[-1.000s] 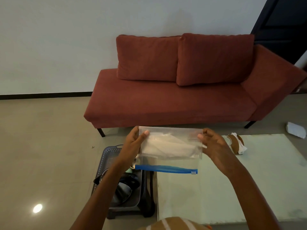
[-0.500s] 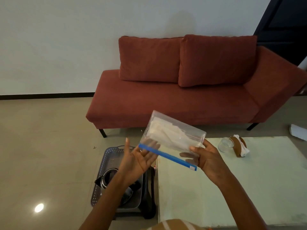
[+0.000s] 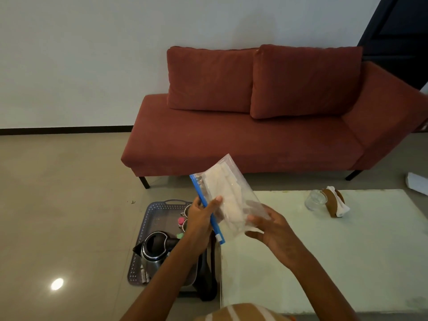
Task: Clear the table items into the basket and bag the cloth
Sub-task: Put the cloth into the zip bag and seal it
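A clear zip bag with a blue seal strip holds a folded white cloth. The bag stands nearly on end, seal side to the left. My left hand grips it along the blue strip, thumb on the front. My right hand cups the bag's lower right corner with fingers spread. Left of the table, a grey perforated basket sits on the floor with a steel kettle and small cups in it. A glass jar and a brown napkin holder remain on the pale table.
A red sofa stands against the wall beyond the table. A dark bag leans between basket and table. A white object lies on the floor at far right. Tiled floor stretches to the left.
The bag has swung from level to nearly upright, seal turning left. My left hand let go, then took hold again along the blue strip. My right hand shifted to the lower corner.
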